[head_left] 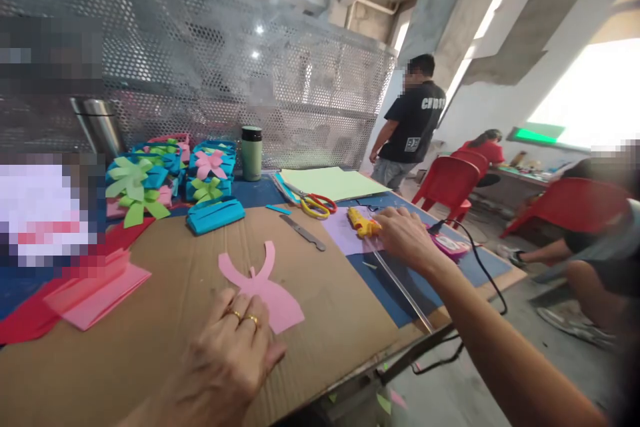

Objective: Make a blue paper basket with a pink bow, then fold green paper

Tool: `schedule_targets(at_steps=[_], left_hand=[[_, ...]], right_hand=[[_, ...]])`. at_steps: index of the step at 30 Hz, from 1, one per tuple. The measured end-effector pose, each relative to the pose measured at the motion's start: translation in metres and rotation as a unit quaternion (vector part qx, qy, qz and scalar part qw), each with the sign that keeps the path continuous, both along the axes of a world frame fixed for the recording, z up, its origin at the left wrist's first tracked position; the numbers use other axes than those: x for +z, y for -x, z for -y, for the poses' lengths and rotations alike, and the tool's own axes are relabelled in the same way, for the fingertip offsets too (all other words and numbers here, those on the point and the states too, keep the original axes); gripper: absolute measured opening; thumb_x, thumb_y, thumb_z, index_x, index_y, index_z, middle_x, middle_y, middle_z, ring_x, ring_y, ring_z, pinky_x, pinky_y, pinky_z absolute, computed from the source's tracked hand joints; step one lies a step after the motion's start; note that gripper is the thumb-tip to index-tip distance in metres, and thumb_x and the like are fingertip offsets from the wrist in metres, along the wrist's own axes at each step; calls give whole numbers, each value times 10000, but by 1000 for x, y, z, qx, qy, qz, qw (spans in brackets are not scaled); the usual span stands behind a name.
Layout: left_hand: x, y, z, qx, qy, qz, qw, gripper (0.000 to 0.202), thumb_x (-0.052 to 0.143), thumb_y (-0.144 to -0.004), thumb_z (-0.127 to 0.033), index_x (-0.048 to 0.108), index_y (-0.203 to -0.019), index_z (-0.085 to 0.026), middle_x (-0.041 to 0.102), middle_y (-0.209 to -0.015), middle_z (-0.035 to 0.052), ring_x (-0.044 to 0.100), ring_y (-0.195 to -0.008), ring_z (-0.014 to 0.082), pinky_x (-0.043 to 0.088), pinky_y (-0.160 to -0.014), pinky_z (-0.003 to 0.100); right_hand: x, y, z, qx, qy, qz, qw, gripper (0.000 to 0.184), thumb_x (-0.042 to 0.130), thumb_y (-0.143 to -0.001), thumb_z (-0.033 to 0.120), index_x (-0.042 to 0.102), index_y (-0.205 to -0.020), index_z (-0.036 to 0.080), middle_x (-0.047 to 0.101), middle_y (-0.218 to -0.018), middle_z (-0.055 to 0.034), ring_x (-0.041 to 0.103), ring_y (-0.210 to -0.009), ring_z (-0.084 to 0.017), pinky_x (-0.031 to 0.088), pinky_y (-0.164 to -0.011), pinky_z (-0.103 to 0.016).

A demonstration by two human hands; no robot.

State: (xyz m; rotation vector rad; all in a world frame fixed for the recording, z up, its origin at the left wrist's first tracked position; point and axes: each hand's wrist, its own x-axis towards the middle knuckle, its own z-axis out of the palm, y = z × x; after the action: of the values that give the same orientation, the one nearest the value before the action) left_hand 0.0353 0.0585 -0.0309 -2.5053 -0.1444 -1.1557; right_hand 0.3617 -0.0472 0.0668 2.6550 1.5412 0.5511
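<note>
A pink paper cutout (280, 303) with two curved arms at its far end lies on the cardboard. My left hand (225, 350), two rings on its fingers, is closed with bent fingers over the cutout's near part; the fingertips are partly hidden. Further right, my right hand (407, 237) is closed around the handle of a yellow hot glue gun (359, 221). A clear glue stick (400, 287) sticks out from the gun toward the table edge. Beneath the gun lies a lilac paper sheet (337, 230).
Scissors (315, 205) and a craft knife (304, 233) lie beyond the cutout. Folded blue paper pieces (215, 215), paper flowers (131, 180), a green flask (251, 155) and a paper stack (335, 182) line the back. A black cord (483, 257) hangs over the right edge. People are nearby.
</note>
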Motion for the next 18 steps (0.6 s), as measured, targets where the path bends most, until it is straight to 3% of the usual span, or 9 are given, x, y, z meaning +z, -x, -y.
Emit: schedule_targets(at_steps=[2,4,10,15,18], left_hand=[[-5,0,-1,6,-14,-2,1000,248,576,-952,-237,760,-962,-71,771,-959,152,698,-897,313,461,-924,491],[-12,-1,-4,4,-17,19,1000,221,581,-945,-236,764,-947,-112,774,-940,138,707,-879,300,477,-913,476],[-30,-7,-11,7,-6,65,998,185,588,-931,-224,762,-930,-160,778,-918,117,715,-870,272,492,-905,434],[-24,-6,-10,5,-17,56,998,237,538,-969,-206,755,-919,-123,782,-906,113,709,-869,275,468,-909,453],[-17,-5,-8,7,-16,45,999,228,547,-964,-197,748,-925,-97,778,-913,114,700,-883,273,459,-928,446]], right_hand=[[-7,-12,0,-35,32,21,999,199,638,-968,295,675,-1089,143,667,-1147,-98,629,-1073,-255,509,-937,-480],[-14,-16,-2,-52,51,35,997,290,644,-973,373,644,-1176,167,652,-1201,-79,643,-1062,-232,541,-924,-465],[-23,-25,-5,-43,34,33,998,335,642,-977,373,622,-1240,166,633,-1255,-98,644,-1076,-237,555,-918,-458],[-28,-33,7,16,-33,-51,998,286,633,-981,374,639,-1175,164,655,-1179,-75,650,-1032,-224,548,-906,-454],[-27,-34,10,82,-108,-131,982,267,519,-1014,354,638,-1135,149,667,-1094,-97,642,-973,-226,526,-889,-432]])
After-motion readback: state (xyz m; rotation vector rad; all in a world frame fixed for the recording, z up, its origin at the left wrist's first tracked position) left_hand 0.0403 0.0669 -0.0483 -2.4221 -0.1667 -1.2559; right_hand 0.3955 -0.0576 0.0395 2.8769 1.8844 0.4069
